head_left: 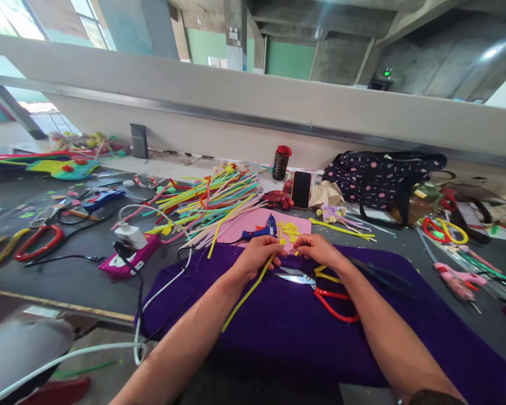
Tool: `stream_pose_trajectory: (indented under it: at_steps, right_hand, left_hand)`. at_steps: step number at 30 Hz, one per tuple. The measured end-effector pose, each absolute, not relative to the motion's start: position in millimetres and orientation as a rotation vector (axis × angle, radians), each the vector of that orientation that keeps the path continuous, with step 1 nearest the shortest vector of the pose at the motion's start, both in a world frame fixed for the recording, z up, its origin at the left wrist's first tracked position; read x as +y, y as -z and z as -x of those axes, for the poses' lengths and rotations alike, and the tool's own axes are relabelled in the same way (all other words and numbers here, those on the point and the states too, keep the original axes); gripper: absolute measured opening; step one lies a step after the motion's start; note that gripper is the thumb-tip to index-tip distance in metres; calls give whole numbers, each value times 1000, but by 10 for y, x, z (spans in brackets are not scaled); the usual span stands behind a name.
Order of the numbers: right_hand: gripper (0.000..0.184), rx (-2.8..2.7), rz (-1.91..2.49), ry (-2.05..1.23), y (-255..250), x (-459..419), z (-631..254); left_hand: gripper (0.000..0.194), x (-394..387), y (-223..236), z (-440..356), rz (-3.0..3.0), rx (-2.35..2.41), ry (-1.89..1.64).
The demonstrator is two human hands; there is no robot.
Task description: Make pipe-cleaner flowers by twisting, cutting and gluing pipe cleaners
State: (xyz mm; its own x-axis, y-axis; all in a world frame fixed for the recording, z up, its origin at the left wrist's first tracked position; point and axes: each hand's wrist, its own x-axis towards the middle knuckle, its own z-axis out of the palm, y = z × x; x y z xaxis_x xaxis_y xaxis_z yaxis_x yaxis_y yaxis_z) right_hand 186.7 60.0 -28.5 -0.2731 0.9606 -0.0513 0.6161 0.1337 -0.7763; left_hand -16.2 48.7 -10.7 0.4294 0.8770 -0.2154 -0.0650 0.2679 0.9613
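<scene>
My left hand (257, 256) pinches a long yellow pipe cleaner (248, 295), whose tail hangs down towards me over the purple cloth (278, 332). A small yellow bend shows at its fingertips. Close by on the right, my right hand (318, 248) is closed, with a short yellow pipe cleaner piece (296, 253) at its fingertips. Red-and-yellow-handled scissors (331, 295) lie on the cloth below the hands, blades pointing left. Just beyond the hands, several short yellow pieces (289, 229) and a blue glue gun (259, 230) rest on a pink sheet (242, 222).
A pile of coloured pipe cleaners (219, 194) spreads behind the hands. A purple power block (129, 259) with cables sits left, near more scissors (37, 242). At the back stand a dark bottle (281, 163), a phone (301, 190) and a patterned bag (379, 180). A pink glue gun (459, 275) lies right.
</scene>
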Motion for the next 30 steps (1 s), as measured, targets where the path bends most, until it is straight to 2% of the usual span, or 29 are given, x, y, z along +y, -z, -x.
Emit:
stream_pose_trajectory:
  at_steps: [7,13,20,30]
  right_hand:
    - [14,-1972,1595,-726,294,588,-1802]
    - [20,-1900,1636,-754,240,577,-1800]
    - [18,-1881,1551,-522,53,527,-1903]
    - [21,-1790,1503,-670,-106,483,-1957]
  left_hand:
    - [17,453,174,99,-1338,1051,-659]
    - [15,463,146,112,-1316,1026,-673]
    - [17,463,94,144,-1255,985,-725]
    - [25,676,-90,531,-954,824,-1196]
